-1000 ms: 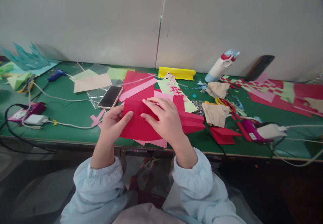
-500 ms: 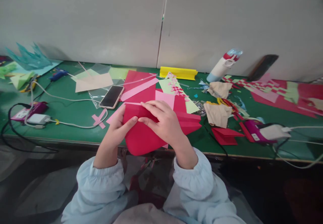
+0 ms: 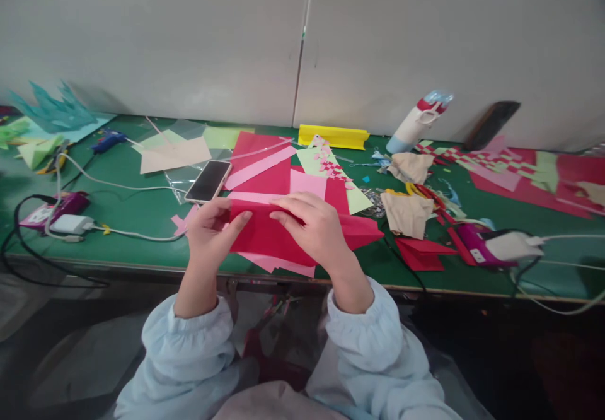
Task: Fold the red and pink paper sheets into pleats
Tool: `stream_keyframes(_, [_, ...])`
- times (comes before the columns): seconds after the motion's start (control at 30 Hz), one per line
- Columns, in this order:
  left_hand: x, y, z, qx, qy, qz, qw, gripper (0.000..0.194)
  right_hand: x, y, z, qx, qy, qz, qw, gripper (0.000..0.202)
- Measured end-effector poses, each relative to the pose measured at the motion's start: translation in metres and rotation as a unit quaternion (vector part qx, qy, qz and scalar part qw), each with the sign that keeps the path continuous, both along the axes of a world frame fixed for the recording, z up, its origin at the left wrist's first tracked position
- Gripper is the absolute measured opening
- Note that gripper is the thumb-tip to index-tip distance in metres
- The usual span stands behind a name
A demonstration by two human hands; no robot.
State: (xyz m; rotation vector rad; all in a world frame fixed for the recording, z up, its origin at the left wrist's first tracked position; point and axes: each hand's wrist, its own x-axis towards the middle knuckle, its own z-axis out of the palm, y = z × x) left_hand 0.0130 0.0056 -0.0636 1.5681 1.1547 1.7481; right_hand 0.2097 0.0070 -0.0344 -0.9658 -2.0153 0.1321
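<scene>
A folded sheet of red paper is held between both hands above the front edge of the green table. My left hand grips its left end, thumb on the near face and fingers behind. My right hand pinches the upper edge right of the middle, the thumb close beneath the fingertips. Folds of red paper stick out to the right past my right hand. Under the held paper lie pink sheets, and a phone rests just beyond my left hand.
On the green table, red, pink and light green sheets lie behind the hands. A yellow folded strip and a bottle stand near the wall. Cables and purple power strips are at both sides; a glue gun lies left.
The red paper's lower part has swung up, uncovering pink paper and the table edge. My left hand has shifted slightly left; my right hand has moved slightly right.
</scene>
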Motion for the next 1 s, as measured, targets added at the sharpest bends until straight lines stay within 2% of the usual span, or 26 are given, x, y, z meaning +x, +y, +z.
stream_keyframes(0.07, [-0.002,0.004,0.001,0.051,0.028,0.04,0.998,0.029,0.0,0.0,0.0,0.001,0.0,-0.002,1.0,0.024])
stream_keyframes(0.13, [-0.004,0.006,0.004,0.1,0.068,0.046,0.992,0.038,-0.001,-0.001,0.0,-0.003,-0.005,0.0,1.0,0.023])
stream_keyframes(0.17, [-0.005,0.006,0.005,0.119,0.09,0.037,0.988,0.035,-0.002,-0.001,0.0,-0.009,-0.01,0.004,1.0,0.023])
stream_keyframes(0.27, [-0.007,0.005,0.007,0.134,0.132,0.002,0.982,0.007,-0.004,-0.002,0.002,-0.036,-0.026,0.013,0.999,0.022])
stream_keyframes(0.3, [-0.008,0.004,0.008,0.13,0.13,0.001,0.983,0.001,-0.004,-0.002,0.002,-0.043,-0.029,0.013,0.999,0.022])
stream_keyframes(0.57, [-0.02,0.007,0.009,0.1,0.024,0.074,0.992,0.004,0.019,0.005,0.003,-0.125,-0.031,-0.015,0.992,0.018])
stream_keyframes(0.73, [-0.039,0.01,0.011,0.075,-0.06,0.109,0.989,0.01,0.047,0.009,0.005,-0.151,-0.036,-0.026,0.988,0.017])
stream_keyframes(0.83, [-0.05,0.01,0.012,0.031,-0.091,0.139,0.986,0.014,0.068,0.011,0.005,-0.175,-0.034,-0.043,0.983,0.014])
stream_keyframes(1.0, [-0.058,0.011,0.013,-0.027,-0.12,0.168,0.978,0.02,0.097,0.015,0.001,-0.201,0.021,-0.091,0.975,0.015])
